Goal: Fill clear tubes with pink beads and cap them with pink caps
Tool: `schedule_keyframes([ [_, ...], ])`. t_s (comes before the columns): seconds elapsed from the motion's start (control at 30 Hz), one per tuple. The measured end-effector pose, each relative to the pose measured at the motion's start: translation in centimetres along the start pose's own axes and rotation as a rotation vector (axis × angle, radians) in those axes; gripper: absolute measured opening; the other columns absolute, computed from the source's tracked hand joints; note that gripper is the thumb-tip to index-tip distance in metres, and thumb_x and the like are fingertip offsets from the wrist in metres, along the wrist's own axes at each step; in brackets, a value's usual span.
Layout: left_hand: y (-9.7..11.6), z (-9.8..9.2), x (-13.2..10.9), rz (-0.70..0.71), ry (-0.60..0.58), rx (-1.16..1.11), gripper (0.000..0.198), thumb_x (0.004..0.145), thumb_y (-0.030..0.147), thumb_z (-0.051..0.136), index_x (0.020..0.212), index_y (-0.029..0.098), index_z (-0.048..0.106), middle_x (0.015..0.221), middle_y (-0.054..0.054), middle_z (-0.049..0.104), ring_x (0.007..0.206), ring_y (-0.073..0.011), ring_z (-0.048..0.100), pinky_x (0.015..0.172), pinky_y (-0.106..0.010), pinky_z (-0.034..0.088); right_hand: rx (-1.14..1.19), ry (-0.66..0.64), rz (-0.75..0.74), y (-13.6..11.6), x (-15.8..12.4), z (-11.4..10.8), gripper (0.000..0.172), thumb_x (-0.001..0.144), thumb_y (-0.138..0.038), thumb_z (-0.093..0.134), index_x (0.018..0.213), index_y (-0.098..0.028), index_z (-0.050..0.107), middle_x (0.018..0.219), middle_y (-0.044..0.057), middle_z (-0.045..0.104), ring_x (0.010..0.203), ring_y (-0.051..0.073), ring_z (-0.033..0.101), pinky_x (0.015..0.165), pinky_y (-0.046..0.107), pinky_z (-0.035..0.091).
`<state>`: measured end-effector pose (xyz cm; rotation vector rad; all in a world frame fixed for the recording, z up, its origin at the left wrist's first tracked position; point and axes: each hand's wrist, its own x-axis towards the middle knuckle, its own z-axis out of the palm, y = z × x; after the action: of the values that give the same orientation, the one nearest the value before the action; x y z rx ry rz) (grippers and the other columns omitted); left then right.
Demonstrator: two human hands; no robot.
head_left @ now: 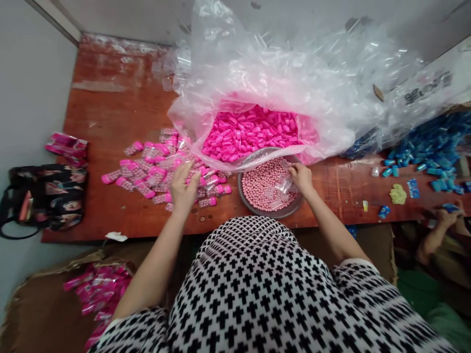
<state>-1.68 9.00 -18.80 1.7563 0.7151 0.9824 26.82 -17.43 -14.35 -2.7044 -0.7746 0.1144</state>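
My left hand (pixel 183 190) is over the right part of a pile of small clear bottles (pixel 156 171) with pink caps and pink beads inside. Its thumb and fingers are apart, and I see nothing held between them. At the right rim of a grey bowl (pixel 241 189), my right hand (pixel 302 178) has its fingers closed on a small clear plastic bottle (pixel 286 184). Pink beads (pixel 257 184) fill much of the bowl, with more clear bottles lying on them. Just behind it, a large plastic bag (pixel 324 132) gapes open over many loose pink caps (pixel 253 130).
On the left are a dark patterned bag (pixel 66 196) and pink packets (pixel 68 147). A carton of pink packs (pixel 99 289) sits below the table edge. Blue bottles (pixel 437 147) and another person's hands (pixel 447 215) are at right. The wooden table (pixel 110 117) meets the wall.
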Motion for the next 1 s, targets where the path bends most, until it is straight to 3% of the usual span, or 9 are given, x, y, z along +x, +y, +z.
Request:
schedule_keyframes([
  [0.13, 2.1, 6.1, -3.1, -0.037, -0.234, -0.047, 0.029, 0.082, 0.034, 0.058, 0.108, 0.022, 0.065, 0.111, -0.005, 0.067, 0.106, -0.021, 0.06, 0.099, -0.041, 0.044, -0.396, -0.052, -0.014, -1.0, 1.8, 1.1, 0.035, 0.087, -0.034, 0.049, 0.115, -0.015, 0.058, 0.11, 0.018, 0.06, 0.095, 0.027, 0.058, 0.078, 0.038, 0.046],
  [0.27, 4.0, 10.7, -5.2, -0.044, -0.463, -0.085, 0.031, 0.083, 0.033, 0.056, 0.109, 0.018, 0.064, 0.11, -0.007, 0.067, 0.1, -0.0193, 0.063, 0.091, -0.034, 0.048, -0.41, -0.093, -0.066, -1.5, 2.7, 2.0, 0.027, 0.083, -0.032, 0.055, 0.102, -0.014, 0.061, 0.107, 0.017, 0.059, 0.096, 0.027, 0.057, 0.078, 0.038, 0.046],
  [0.43, 4.9, 14.3, -5.1, -0.175, -0.531, -0.136, 0.028, 0.082, 0.026, 0.058, 0.107, 0.016, 0.061, 0.107, -0.008, 0.067, 0.092, -0.0181, 0.064, 0.085, -0.032, 0.049, 0.461, -0.199, 0.042, -1.5, 1.5, 2.1, 0.025, 0.073, -0.039, 0.064, 0.083, -0.018, 0.056, 0.076, 0.002, 0.062, 0.074, 0.017, 0.06, 0.073, 0.033, 0.051],
  [0.53, 5.4, 16.1, -4.8, -0.238, -0.496, -0.248, 0.027, 0.081, 0.027, 0.057, 0.107, 0.017, 0.056, 0.107, -0.006, 0.065, 0.083, -0.0149, 0.065, 0.077, -0.028, 0.05, 1.036, -0.322, 0.162, -2.8, -1.0, 2.7, 0.042, 0.064, -0.042, 0.071, 0.095, -0.023, 0.05, 0.07, -0.006, 0.058, 0.065, 0.012, 0.059, 0.066, 0.03, 0.053],
  [0.6, 5.6, 16.7, -4.7, -0.242, -0.442, -0.295, 0.024, 0.081, 0.029, 0.057, 0.102, 0.018, 0.055, 0.099, -0.004, 0.065, 0.079, -0.0133, 0.063, 0.074, -0.025, 0.05, 1.156, -0.361, 0.175, -3.5, -2.6, 3.1, 0.05, 0.064, -0.043, 0.072, 0.104, -0.026, 0.048, 0.074, -0.007, 0.059, 0.066, 0.011, 0.06, 0.068, 0.03, 0.053],
  [0.7, 5.8, 16.6, -4.5, -0.219, -0.409, -0.261, 0.014, 0.081, 0.029, 0.057, 0.089, 0.018, 0.058, 0.081, 0.001, 0.064, 0.073, -0.0123, 0.061, 0.07, -0.023, 0.048, 0.951, -0.332, 0.02, -3.4, -3.6, 3.0, 0.044, 0.07, -0.047, 0.066, 0.105, -0.024, 0.053, 0.085, -0.002, 0.063, 0.078, 0.014, 0.061, 0.076, 0.032, 0.051],
  [0.8, 5.9, 16.0, -4.0, -0.139, -0.512, -0.178, 0.011, 0.08, 0.026, 0.056, 0.078, 0.017, 0.063, 0.075, 0.001, 0.066, 0.073, -0.0131, 0.06, 0.07, -0.023, 0.047, 0.557, -0.29, -0.29, -2.6, -2.7, 1.6, 0.039, 0.075, -0.045, 0.064, 0.106, -0.022, 0.059, 0.103, 0.005, 0.064, 0.094, 0.02, 0.058, 0.086, 0.035, 0.046],
  [0.9, 5.8, 15.7, -3.6, -0.082, -0.58, -0.139, 0.013, 0.08, 0.023, 0.056, 0.082, 0.018, 0.068, 0.084, -0.001, 0.071, 0.079, -0.015, 0.063, 0.074, -0.025, 0.047, 0.191, -0.433, -0.584, -2.2, -0.8, 0.1, 0.032, 0.084, -0.035, 0.056, 0.113, -0.021, 0.059, 0.108, 0.007, 0.063, 0.1, 0.021, 0.056, 0.09, 0.035, 0.042],
  [1.0, 5.1, 15.4, -3.4, -0.133, -0.516, -0.101, 0.021, 0.079, 0.025, 0.06, 0.097, 0.018, 0.068, 0.096, -0.004, 0.071, 0.084, -0.0176, 0.065, 0.078, -0.029, 0.049, -0.258, -0.413, -0.6, -2.8, 1.0, -0.1, 0.026, 0.089, -0.022, 0.046, 0.107, -0.014, 0.062, 0.103, 0.014, 0.063, 0.1, 0.024, 0.053, 0.088, 0.035, 0.04],
])
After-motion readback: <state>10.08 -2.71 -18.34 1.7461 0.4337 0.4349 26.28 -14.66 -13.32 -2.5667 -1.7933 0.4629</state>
